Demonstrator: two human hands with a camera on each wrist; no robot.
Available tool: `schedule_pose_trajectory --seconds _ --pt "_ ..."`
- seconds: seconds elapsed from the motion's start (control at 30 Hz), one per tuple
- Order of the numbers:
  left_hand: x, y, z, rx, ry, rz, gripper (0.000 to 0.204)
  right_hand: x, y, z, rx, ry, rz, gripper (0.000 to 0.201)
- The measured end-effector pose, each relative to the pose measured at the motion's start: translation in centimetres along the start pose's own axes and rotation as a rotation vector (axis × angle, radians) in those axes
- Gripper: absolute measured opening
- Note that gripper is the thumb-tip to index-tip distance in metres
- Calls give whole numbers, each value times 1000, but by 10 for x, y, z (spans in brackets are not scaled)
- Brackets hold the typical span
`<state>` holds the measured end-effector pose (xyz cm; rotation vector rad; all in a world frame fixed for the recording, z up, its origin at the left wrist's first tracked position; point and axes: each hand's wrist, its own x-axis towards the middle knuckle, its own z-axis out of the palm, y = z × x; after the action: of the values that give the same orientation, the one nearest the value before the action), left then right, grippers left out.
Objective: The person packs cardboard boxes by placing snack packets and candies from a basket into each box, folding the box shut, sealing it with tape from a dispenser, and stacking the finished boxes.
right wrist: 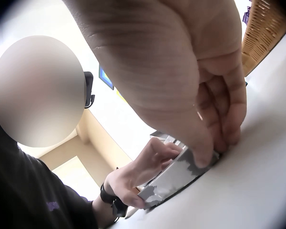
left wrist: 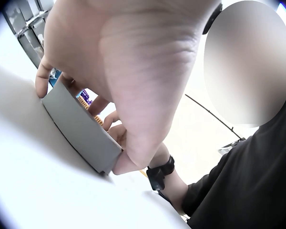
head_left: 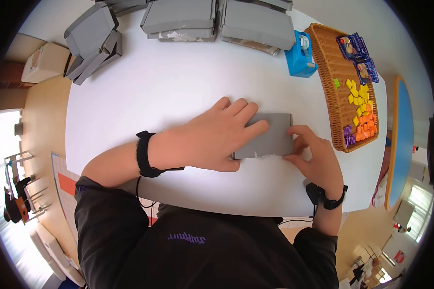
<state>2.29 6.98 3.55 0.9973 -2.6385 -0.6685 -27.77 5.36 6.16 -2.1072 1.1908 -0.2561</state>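
Note:
A flat grey cardboard box lies on the white table in front of the person. Reaching across its top, the left hand grips it, with the thumb at the near corner and other fingers towards the far side. The right hand holds the opposite end, its thumb at the near right corner and its index finger on the right edge. In the right wrist view the near side of the box shows a pale, torn patch. Its left side is plain grey in the left wrist view.
Grey boxes line the table's back, and an opened one stands at back left. A blue tape dispenser stands beside a wicker basket of yellow, orange and purple wrapped pieces and blue packets.

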Motion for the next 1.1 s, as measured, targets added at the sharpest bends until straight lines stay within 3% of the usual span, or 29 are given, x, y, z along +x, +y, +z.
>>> schedule_pose_trajectory --seconds 0.07,0.1,0.17,0.27,0.5,0.57,0.63,0.67,0.77,0.8,0.87,0.9,1.0,1.1 --pt "2 -2 -3 38 3 27 71 1 -2 -6 72 -148 102 69" --pt "1 -6 -5 -4 -4 46 72 2 -3 -5 70 -137 107 69" --pt "2 -11 -8 -45 -15 75 73 7 -8 -1 -38 113 -156 83" --pt "4 -14 -8 -135 -24 94 72 8 1 -5 -49 -18 -245 91" --pt "8 -25 -24 -422 -46 103 76 2 8 -14 20 -2 -220 91" --pt "13 -22 -48 -504 -36 114 81 3 8 -28 359 85 -268 86" --pt "16 -9 -79 -574 218 131 80 6 -2 -44 424 200 -388 85" --pt "17 1 -92 -542 214 148 80 6 -9 -52 501 274 -489 83" --pt "31 42 -118 -592 697 170 75 15 -59 -87 516 373 -641 73" --pt "38 52 -127 -573 702 197 75 17 -75 -96 510 413 -706 70" --pt "50 71 -145 -658 949 160 75 17 -102 -107 530 465 -655 69" --pt "54 85 -153 -636 1007 117 72 19 -114 -113 571 504 -586 71" --pt "54 87 -160 -518 1063 280 67 24 -134 -115 563 682 -746 75" --pt "51 96 -157 -442 1050 296 61 22 -127 -113 539 685 -695 78"
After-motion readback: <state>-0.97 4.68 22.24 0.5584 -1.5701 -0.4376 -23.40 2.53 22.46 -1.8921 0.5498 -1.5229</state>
